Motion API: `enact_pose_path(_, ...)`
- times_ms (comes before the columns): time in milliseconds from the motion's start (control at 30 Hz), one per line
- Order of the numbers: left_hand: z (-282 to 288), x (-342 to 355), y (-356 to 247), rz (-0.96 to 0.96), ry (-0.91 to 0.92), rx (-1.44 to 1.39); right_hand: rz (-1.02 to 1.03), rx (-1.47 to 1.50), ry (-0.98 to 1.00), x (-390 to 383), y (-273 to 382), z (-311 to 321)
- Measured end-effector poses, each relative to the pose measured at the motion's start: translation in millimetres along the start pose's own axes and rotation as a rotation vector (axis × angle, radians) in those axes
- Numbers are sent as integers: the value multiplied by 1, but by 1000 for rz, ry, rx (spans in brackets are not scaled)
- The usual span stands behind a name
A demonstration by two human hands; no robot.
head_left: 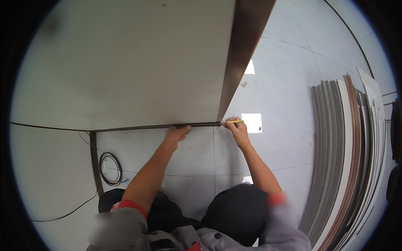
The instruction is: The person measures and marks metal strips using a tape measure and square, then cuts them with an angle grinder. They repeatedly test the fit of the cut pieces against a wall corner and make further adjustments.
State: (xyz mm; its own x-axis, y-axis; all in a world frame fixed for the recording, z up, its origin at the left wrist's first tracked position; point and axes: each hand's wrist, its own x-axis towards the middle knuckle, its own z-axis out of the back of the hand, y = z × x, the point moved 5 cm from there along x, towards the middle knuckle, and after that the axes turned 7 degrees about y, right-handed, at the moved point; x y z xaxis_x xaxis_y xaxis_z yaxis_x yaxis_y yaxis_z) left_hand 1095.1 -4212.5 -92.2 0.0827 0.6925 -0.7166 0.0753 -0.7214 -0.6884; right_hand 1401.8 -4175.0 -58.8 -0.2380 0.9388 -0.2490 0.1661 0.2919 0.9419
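A long dark strip [138, 127] runs along the bottom edge of a large white panel [130, 71]. My left hand [176, 136] is closed at this strip, its fingertips partly hidden and slightly blurred against it. Between the fingers of my right hand [238, 131] is a thin yellow-green pencil [235, 121], held nearly level. Its tip points left toward the strip's right end, just below the panel's corner. A brown edge trim [240, 46] rises from that corner.
On the right lies a stack of long grey, white and brown boards [335, 154]. A coiled black cable [110, 169] rests on the grey tiled floor [192, 154] at left, beside another white panel [54, 171] with a dark edge. Bright light patches mark the floor near my right hand.
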Motion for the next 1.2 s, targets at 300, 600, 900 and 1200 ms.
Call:
enact_pose_path(300,-65,28,7,88,-81,-79,-78,-144,52,-2,9,1)
enact_pose_path(600,-68,27,7,89,-128,-62,-135,-119,49,3,18,-3)
enact_pose_path(900,-69,24,3,88,-114,-46,-176,-93,40,8,19,-2)
enact_pose_path(1200,-69,25,4,105,-146,-32,-187,-94,48,9,18,-2)
